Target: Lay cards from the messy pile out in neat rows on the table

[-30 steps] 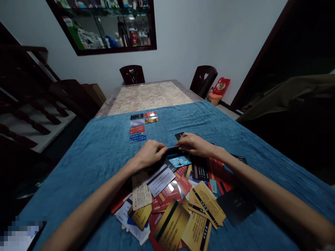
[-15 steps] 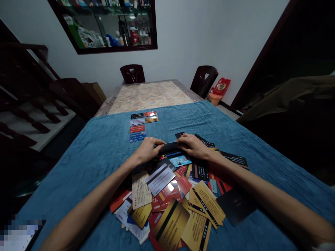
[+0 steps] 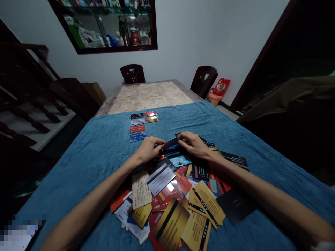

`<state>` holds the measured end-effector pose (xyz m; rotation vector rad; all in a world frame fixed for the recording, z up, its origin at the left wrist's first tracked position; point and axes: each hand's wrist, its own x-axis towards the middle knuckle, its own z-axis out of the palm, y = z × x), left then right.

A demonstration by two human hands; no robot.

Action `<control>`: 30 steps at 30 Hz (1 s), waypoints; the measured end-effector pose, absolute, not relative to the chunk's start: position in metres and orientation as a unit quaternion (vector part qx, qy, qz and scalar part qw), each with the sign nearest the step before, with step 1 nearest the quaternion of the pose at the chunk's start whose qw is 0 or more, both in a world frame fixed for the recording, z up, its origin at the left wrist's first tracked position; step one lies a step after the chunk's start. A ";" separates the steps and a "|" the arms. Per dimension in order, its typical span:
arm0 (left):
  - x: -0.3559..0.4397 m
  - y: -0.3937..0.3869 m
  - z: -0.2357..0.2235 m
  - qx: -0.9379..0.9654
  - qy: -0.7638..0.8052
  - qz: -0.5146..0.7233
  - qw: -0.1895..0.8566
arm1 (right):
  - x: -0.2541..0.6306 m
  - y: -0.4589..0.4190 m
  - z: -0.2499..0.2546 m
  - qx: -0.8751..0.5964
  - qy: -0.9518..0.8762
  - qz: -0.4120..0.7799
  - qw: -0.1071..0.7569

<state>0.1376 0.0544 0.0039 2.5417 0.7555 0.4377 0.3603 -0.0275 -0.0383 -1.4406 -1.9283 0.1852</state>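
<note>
A dark card (image 3: 170, 143) is lifted just above the far edge of a loose pile of cards (image 3: 178, 195) on the blue cloth (image 3: 99, 153). My left hand (image 3: 148, 150) pinches its left end and my right hand (image 3: 195, 144) pinches its right end. The pile holds gold, red, black, white and blue cards, overlapping each other. Farther away, several cards (image 3: 140, 125) lie face up in two neat columns on the cloth.
Beyond the blue cloth the table (image 3: 149, 96) shows a patterned beige top. Two dark chairs (image 3: 132, 74) stand at its far end. A glass cabinet (image 3: 110, 24) hangs on the wall. A red bag (image 3: 221, 87) sits on the floor at right.
Both hands have moved slightly away from me with the dark card between them, and the card now tilts up off the pile.
</note>
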 end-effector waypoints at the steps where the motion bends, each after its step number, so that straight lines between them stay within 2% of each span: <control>1: 0.138 0.054 0.004 0.921 0.274 0.159 0.226 | 0.360 -0.028 -0.038 -0.554 -0.746 0.071 0.362; 7: 0.138 0.054 0.003 0.922 0.279 0.156 0.220 | 0.357 -0.030 -0.034 -0.543 -0.745 0.035 0.386; 15: 0.138 0.055 0.001 0.919 0.280 0.180 0.211 | 0.356 -0.032 -0.028 -0.536 -0.761 -0.044 0.363; 22: 0.138 0.048 0.005 0.905 0.261 0.247 0.226 | 0.354 -0.032 -0.020 -0.519 -0.779 -0.110 0.334; 30: 0.139 0.046 0.006 0.905 0.263 0.265 0.204 | 0.342 -0.018 -0.009 -0.501 -0.812 -0.120 0.274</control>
